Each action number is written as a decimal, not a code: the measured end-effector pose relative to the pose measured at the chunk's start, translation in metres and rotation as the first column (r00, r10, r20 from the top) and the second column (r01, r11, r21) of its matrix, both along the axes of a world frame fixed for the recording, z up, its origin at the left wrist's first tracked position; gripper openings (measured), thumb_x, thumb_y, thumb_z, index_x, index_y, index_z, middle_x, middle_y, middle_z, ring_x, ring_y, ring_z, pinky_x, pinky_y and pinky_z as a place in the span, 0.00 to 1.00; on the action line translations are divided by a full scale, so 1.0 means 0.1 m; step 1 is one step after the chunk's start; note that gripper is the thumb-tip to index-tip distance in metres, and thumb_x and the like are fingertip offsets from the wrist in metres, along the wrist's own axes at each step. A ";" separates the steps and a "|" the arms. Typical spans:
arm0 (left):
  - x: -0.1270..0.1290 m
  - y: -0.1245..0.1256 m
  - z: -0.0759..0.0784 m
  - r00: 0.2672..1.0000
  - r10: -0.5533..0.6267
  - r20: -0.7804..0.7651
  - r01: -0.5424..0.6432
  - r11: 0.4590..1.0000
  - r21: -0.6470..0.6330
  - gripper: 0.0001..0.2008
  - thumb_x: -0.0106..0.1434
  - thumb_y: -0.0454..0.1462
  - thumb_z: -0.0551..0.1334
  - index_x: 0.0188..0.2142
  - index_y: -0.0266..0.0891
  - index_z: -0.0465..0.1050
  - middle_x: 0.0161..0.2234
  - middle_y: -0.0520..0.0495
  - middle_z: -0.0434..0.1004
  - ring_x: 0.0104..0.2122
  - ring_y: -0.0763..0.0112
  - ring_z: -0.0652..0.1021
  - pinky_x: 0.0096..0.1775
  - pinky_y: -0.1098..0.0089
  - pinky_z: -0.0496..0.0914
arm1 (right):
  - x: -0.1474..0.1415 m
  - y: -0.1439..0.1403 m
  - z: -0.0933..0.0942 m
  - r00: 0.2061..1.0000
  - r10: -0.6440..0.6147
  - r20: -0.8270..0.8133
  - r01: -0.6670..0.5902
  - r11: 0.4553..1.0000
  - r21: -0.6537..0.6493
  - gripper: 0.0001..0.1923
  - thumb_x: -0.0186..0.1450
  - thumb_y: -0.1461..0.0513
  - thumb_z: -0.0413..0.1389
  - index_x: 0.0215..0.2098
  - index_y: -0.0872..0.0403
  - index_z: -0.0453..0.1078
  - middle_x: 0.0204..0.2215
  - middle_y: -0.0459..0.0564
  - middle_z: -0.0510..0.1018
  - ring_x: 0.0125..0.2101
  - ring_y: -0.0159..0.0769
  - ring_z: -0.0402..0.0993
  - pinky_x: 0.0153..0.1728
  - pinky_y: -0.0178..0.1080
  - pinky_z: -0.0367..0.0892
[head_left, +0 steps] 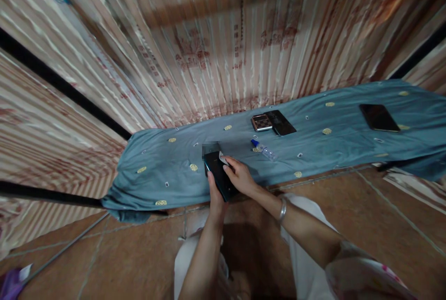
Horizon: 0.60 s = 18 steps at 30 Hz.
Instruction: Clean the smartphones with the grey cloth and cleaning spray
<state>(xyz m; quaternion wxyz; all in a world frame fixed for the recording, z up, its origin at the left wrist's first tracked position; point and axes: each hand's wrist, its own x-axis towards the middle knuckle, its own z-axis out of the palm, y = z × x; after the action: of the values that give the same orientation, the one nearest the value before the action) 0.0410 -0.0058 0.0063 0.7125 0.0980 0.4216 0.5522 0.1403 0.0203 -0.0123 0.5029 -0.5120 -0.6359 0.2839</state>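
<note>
Two bare forearms reach forward over a tiled floor. Her left hand (215,198) grips a dark phone (220,174) from below at the blue cloth's (313,151) near edge, while the right hand (240,175) presses a small white wipe (223,158) against its screen.

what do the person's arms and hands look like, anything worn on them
Both hands are bare, no gloves. The left hand and its forearm carry nothing that shows. The right hand has a silver bangle at the wrist, and further up that arm a pale short sleeve with a faint pink print. No watch or rings can be made out.
</note>
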 end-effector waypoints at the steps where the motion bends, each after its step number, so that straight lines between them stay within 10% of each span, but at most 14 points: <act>1: -0.01 0.00 0.01 1.000 0.006 -0.005 -0.006 1.000 -0.005 0.29 0.72 0.50 0.46 0.57 0.33 0.73 0.52 0.38 0.80 0.62 0.58 0.70 0.62 0.60 0.65 | -0.02 0.02 0.01 1.000 -0.002 -0.018 0.001 0.999 -0.040 0.20 0.67 0.60 0.51 0.56 0.52 0.72 0.52 0.53 0.79 0.52 0.42 0.76 0.56 0.45 0.69; 18: -0.29 -0.13 0.23 0.993 0.114 0.004 -0.114 0.993 0.019 0.30 0.70 0.53 0.47 0.47 0.34 0.78 0.44 0.39 0.83 0.51 0.56 0.79 0.55 0.59 0.71 | -0.22 -0.05 0.01 0.971 0.155 -0.184 -0.185 0.969 -0.161 0.16 0.66 0.61 0.53 0.47 0.52 0.78 0.41 0.49 0.84 0.41 0.41 0.80 0.46 0.42 0.72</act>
<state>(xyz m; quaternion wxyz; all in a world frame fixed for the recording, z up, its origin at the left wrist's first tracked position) 0.0119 -0.0183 0.0293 0.6794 0.0795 0.4202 0.5962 0.1188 0.0157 -0.0117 0.4817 -0.4717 -0.6047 0.4241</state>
